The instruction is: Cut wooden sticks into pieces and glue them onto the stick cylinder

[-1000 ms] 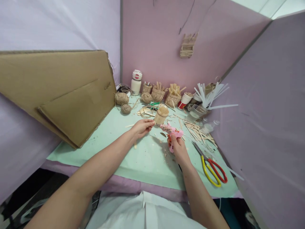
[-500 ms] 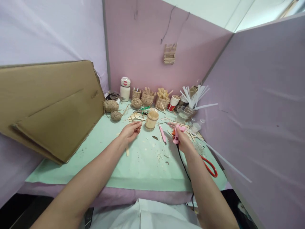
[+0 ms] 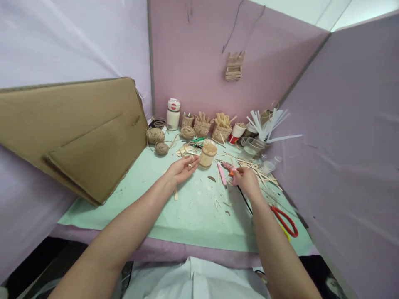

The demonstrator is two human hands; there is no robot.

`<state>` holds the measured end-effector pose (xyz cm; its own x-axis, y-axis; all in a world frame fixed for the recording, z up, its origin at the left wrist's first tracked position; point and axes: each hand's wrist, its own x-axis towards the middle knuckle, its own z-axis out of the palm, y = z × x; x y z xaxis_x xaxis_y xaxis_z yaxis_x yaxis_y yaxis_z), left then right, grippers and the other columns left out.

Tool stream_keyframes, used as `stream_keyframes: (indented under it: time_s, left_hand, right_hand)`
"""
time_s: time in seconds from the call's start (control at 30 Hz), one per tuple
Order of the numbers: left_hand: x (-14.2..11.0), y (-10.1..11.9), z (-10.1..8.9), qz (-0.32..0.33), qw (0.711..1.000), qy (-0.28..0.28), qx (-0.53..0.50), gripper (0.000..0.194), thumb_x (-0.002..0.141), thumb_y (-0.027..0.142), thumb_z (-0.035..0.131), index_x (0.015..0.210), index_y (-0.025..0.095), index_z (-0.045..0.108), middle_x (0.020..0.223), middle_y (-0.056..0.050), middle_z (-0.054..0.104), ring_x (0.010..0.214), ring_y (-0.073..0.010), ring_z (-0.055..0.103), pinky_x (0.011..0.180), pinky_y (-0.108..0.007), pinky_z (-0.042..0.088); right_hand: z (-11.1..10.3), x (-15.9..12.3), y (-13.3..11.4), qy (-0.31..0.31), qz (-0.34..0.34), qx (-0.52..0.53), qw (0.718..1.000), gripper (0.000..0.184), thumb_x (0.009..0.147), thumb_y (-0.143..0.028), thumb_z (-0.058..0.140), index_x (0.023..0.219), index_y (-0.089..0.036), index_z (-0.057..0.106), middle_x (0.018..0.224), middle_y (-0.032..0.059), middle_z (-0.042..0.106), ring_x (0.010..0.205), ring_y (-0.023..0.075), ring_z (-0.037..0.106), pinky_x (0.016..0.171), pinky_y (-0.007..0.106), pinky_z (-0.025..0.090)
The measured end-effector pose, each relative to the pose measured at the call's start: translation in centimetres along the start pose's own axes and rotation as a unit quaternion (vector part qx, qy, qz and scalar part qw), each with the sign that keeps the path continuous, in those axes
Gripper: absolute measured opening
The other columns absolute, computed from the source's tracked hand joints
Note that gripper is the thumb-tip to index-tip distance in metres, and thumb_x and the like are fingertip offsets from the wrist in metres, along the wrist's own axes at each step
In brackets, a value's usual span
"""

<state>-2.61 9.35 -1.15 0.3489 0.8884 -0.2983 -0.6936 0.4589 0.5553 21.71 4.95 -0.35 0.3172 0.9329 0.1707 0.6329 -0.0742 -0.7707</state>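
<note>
The pink glue gun with a mottled barrel [image 3: 227, 166] has shifted toward the slim pink stick-shaped tool [image 3: 222, 174], right of centre, the right hand [image 3: 245, 180] closed on its rear. The left hand [image 3: 183, 169] has opened, palm up, beside the upright pale wooden cup [image 3: 207, 156] at centre — gluing looks paused. The gun's long axis slants — nozzle toward the upper left.

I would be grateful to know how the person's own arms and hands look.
The left hand and right hand are bare: no gloves, rings or watch can be made out. No sleeve covers the visible left arm or right arm. Between them shows a pale garment with a vertical front band.
</note>
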Motion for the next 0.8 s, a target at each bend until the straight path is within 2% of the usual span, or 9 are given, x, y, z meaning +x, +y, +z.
stream_keyframes:
  time_s: [0.07, 0.1, 0.17, 0.27, 0.37, 0.5, 0.67, 0.73, 0.8]
  left_hand:
    - [0.0, -0.2, 0.1, 0.003, 1.0, -0.016, 0.002, 0.008, 0.08, 0.006, 0.054, 0.079, 0.014, 0.056, 0.1, -0.009, 0.066, 0.095, -0.0172, 0.063, 0.08, -0.028, 0.049]
    - [0.0, -0.3, 0.1, 0.005, 1.0, -0.025, 0.002, 0.008, 0.08, 0.006, 0.054, 0.079, 0.014, 0.056, 0.1, -0.009, 0.066, 0.095, -0.017, 0.063, 0.08, -0.028, 0.049]
    - [0.0, -0.6, 0.1, 0.011, 0.999, -0.042, 0.004, 0.009, 0.08, 0.006, 0.053, 0.079, 0.014, 0.056, 0.096, -0.009, 0.066, 0.089, -0.0156, 0.064, 0.077, -0.027, 0.05]
    - [0.1, -0.9, 0.2, 0.019, 0.998, -0.057, 0.002, 0.01, 0.081, 0.004, 0.051, 0.077, 0.013, 0.056, 0.079, -0.005, 0.064, 0.071, -0.0105, 0.062, 0.071, -0.023, 0.049]
    - [0.2, -1.1, 0.3, 0.025, 0.997, -0.067, 0.002, 0.011, 0.08, 0.003, 0.052, 0.076, 0.012, 0.056, 0.068, -0.001, 0.06, 0.061, -0.0075, 0.057, 0.064, -0.02, 0.047]
    - [0.3, -1.3, 0.4, 0.027, 0.997, -0.073, 0.017, 0.009, 0.078, 0.004, 0.055, 0.074, 0.013, 0.055, 0.066, -0.001, 0.057, 0.057, -0.0069, 0.054, 0.057, -0.018, 0.043]
    - [0.3, -1.5, 0.4, 0.033, 0.997, -0.061, 0.041, 0.009, 0.074, 0.006, 0.059, 0.071, 0.013, 0.055, 0.066, -0.001, 0.058, 0.059, -0.0069, 0.054, 0.059, -0.018, 0.042]
    - [0.2, -1.6, 0.4, 0.05, 0.995, -0.042, 0.077, 0.008, 0.072, 0.009, 0.062, 0.072, 0.013, 0.056, 0.069, -0.002, 0.06, 0.063, -0.0079, 0.056, 0.062, -0.019, 0.043]
    - [0.1, -1.6, 0.4, 0.076, 0.988, 0.011, 0.136, 0.008, 0.069, 0.013, 0.065, 0.073, 0.014, 0.057, 0.073, -0.002, 0.061, 0.069, -0.0092, 0.058, 0.064, -0.021, 0.043]
  right_hand:
    - [1.7, -1.1, -2.1, -0.006, -0.075, -0.002, 0.997, 0.016, 0.075, -0.029, 0.056, 0.078, -0.018, 0.067, 0.086, 0.0084, 0.066, 0.085, 0.0206, 0.056, 0.077, 0.031, 0.039]
    - [2.8, -1.5, -3.2, -0.021, -0.112, 0.002, 0.993, 0.015, 0.076, -0.029, 0.057, 0.079, -0.019, 0.068, 0.088, 0.0068, 0.067, 0.086, 0.0195, 0.056, 0.079, 0.03, 0.039]
    - [5.2, -1.9, -5.1, -0.053, -0.171, 0.015, 0.984, 0.013, 0.076, -0.028, 0.058, 0.08, -0.021, 0.069, 0.085, 0.0038, 0.067, 0.082, 0.0172, 0.057, 0.079, 0.028, 0.04]
    - [8.0, -1.7, -6.7, -0.065, -0.21, 0.034, 0.975, 0.015, 0.078, -0.024, 0.055, 0.083, -0.021, 0.069, 0.084, 0.0035, 0.067, 0.078, 0.0164, 0.057, 0.075, 0.027, 0.041]
    - [9.2, -1.3, -6.7, -0.071, -0.219, 0.049, 0.972, 0.016, 0.078, -0.023, 0.053, 0.082, -0.02, 0.069, 0.08, 0.0036, 0.067, 0.075, 0.0169, 0.057, 0.071, 0.028, 0.041]
    - [9.6, -1.3, -6.1, -0.09, -0.217, 0.071, 0.969, 0.015, 0.075, -0.02, 0.054, 0.078, -0.02, 0.069, 0.081, 0.0029, 0.066, 0.076, 0.0165, 0.057, 0.072, 0.028, 0.042]
    - [10.0, -1.4, -5.6, -0.095, -0.191, 0.101, 0.972, 0.01, 0.069, -0.019, 0.057, 0.069, -0.019, 0.067, 0.073, 0.0019, 0.066, 0.072, 0.0169, 0.056, 0.071, 0.028, 0.041]
    - [10.0, -1.3, -5.2, -0.09, -0.171, 0.121, 0.974, 0.011, 0.07, -0.022, 0.055, 0.071, -0.018, 0.066, 0.072, 0.0019, 0.066, 0.069, 0.0163, 0.056, 0.068, 0.028, 0.042]
    - [9.7, -1.1, -4.8, -0.075, -0.145, 0.144, 0.976, 0.015, 0.072, -0.026, 0.054, 0.073, -0.017, 0.065, 0.071, 0.0026, 0.066, 0.066, 0.0157, 0.056, 0.064, 0.027, 0.042]
